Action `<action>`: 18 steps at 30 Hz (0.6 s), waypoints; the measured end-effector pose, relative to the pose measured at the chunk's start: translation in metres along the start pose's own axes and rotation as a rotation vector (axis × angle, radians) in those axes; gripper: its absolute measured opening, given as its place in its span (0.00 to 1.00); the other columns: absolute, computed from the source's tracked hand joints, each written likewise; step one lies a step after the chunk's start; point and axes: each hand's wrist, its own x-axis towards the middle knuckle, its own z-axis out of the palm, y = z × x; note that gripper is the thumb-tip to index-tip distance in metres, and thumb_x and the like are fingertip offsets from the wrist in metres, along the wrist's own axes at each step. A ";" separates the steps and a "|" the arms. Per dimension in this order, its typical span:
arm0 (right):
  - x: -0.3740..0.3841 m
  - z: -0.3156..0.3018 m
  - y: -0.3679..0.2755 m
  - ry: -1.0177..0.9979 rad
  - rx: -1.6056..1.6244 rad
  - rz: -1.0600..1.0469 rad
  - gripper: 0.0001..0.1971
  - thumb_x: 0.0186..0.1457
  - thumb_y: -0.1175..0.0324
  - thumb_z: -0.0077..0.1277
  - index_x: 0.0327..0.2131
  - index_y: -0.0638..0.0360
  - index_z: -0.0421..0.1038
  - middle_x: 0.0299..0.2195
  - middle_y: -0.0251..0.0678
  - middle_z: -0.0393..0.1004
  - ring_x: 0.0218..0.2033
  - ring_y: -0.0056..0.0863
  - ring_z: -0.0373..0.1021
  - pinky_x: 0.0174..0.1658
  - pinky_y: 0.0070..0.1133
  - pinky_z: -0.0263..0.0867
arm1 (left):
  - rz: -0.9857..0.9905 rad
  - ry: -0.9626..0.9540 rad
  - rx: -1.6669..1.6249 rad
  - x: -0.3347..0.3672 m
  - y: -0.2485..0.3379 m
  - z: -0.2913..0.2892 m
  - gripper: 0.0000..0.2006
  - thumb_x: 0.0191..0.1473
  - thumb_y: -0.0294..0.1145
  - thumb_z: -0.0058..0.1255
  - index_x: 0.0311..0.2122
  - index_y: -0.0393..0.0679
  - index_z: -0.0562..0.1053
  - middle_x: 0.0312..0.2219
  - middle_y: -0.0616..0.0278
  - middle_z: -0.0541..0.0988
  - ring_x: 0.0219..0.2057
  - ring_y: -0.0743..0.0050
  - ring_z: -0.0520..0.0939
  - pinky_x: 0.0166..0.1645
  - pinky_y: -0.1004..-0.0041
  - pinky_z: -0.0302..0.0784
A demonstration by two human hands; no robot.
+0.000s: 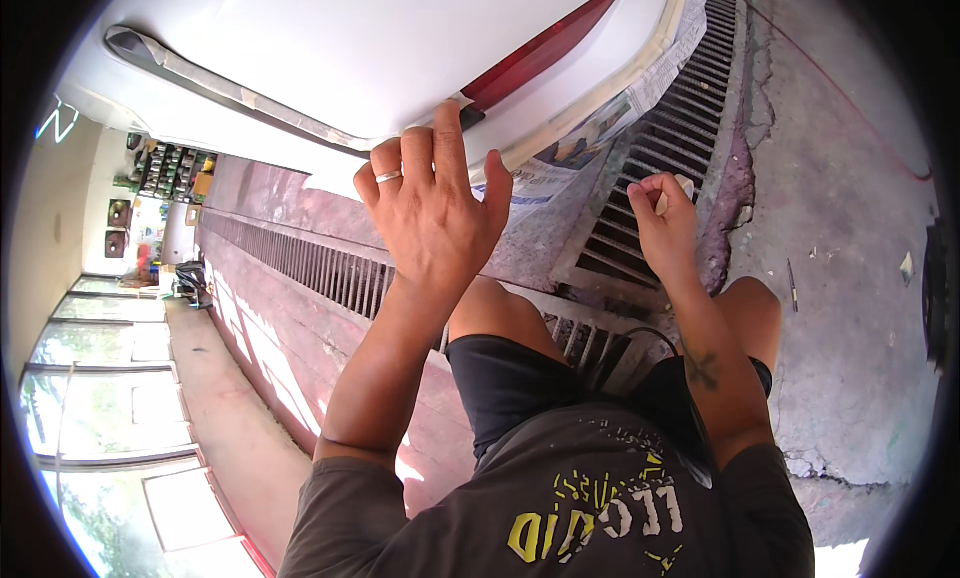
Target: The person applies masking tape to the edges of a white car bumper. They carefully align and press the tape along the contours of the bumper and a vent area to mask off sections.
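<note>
We would smooth the tape end (463,100) beside the red strip (540,50) with light, even fingertip pressure — our left hand (430,213) spread there, gripping nothing, our right hand (664,223) apparently pinching a pale scrap (686,186) away from it.

Smooth, glossy white panel (330,38) up top, edged in matt newspaper (575,163)! Down below, a slatted grate (672,133), probably metal, and rough concrete floor (840,378).
</note>
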 end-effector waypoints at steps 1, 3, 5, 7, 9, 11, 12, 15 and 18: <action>-0.003 -0.002 0.009 -0.027 0.019 0.046 0.09 0.68 0.68 0.63 0.39 0.61 0.75 0.23 0.24 0.69 0.25 0.13 0.61 0.29 0.20 0.59 | 0.003 -0.008 0.009 -0.001 0.001 0.001 0.30 0.53 0.41 0.66 0.62 0.46 0.78 0.41 0.62 0.78 0.45 0.56 0.76 0.50 0.55 0.65; -0.009 -0.002 0.002 -0.073 0.015 0.099 0.09 0.69 0.68 0.62 0.38 0.61 0.75 0.24 0.23 0.68 0.26 0.12 0.60 0.30 0.19 0.58 | 0.013 -0.008 0.005 -0.005 -0.002 0.003 0.31 0.54 0.41 0.66 0.63 0.46 0.77 0.43 0.63 0.79 0.46 0.56 0.76 0.51 0.55 0.66; -0.011 -0.004 -0.009 -0.104 -0.024 0.113 0.08 0.71 0.69 0.61 0.38 0.61 0.74 0.26 0.22 0.68 0.28 0.10 0.59 0.31 0.18 0.56 | 0.042 0.012 0.001 -0.009 -0.008 0.006 0.31 0.54 0.41 0.65 0.64 0.47 0.77 0.45 0.63 0.80 0.48 0.57 0.76 0.51 0.56 0.66; -0.008 -0.007 0.003 -0.097 -0.005 0.081 0.09 0.70 0.69 0.61 0.38 0.61 0.74 0.26 0.22 0.69 0.28 0.10 0.59 0.31 0.18 0.56 | 0.092 0.051 -0.002 -0.011 -0.017 0.010 0.32 0.54 0.40 0.65 0.65 0.49 0.78 0.47 0.64 0.80 0.49 0.58 0.77 0.51 0.57 0.67; -0.007 -0.008 0.006 -0.086 0.004 0.073 0.09 0.69 0.68 0.62 0.37 0.61 0.74 0.26 0.23 0.69 0.28 0.11 0.60 0.31 0.19 0.57 | 0.130 0.037 0.014 -0.010 -0.024 0.009 0.31 0.54 0.40 0.65 0.65 0.51 0.78 0.47 0.65 0.80 0.48 0.59 0.77 0.50 0.57 0.67; -0.006 -0.011 0.005 -0.073 0.006 0.083 0.09 0.68 0.68 0.63 0.37 0.61 0.75 0.24 0.24 0.68 0.27 0.14 0.61 0.31 0.21 0.59 | 0.156 0.023 0.030 -0.008 -0.028 0.008 0.31 0.54 0.39 0.65 0.65 0.54 0.78 0.47 0.66 0.81 0.47 0.61 0.77 0.49 0.58 0.67; -0.007 -0.011 0.007 -0.079 0.007 0.092 0.09 0.68 0.67 0.63 0.37 0.61 0.75 0.24 0.24 0.68 0.27 0.14 0.61 0.32 0.21 0.59 | 0.165 0.016 0.038 -0.005 -0.029 0.007 0.31 0.53 0.39 0.65 0.65 0.55 0.78 0.46 0.67 0.81 0.47 0.62 0.77 0.49 0.58 0.67; -0.007 -0.012 0.009 -0.086 0.004 0.098 0.10 0.68 0.66 0.64 0.37 0.61 0.75 0.24 0.25 0.68 0.27 0.14 0.61 0.32 0.21 0.60 | 0.172 -0.034 0.086 0.002 -0.026 0.000 0.33 0.53 0.39 0.66 0.66 0.54 0.76 0.40 0.69 0.82 0.42 0.63 0.79 0.48 0.58 0.67; -0.007 -0.013 0.007 -0.078 -0.020 0.066 0.10 0.68 0.66 0.64 0.37 0.61 0.75 0.24 0.25 0.68 0.27 0.14 0.61 0.31 0.21 0.59 | 0.136 -0.184 0.123 0.005 -0.014 -0.017 0.34 0.53 0.40 0.66 0.67 0.48 0.74 0.30 0.69 0.82 0.34 0.64 0.81 0.48 0.59 0.67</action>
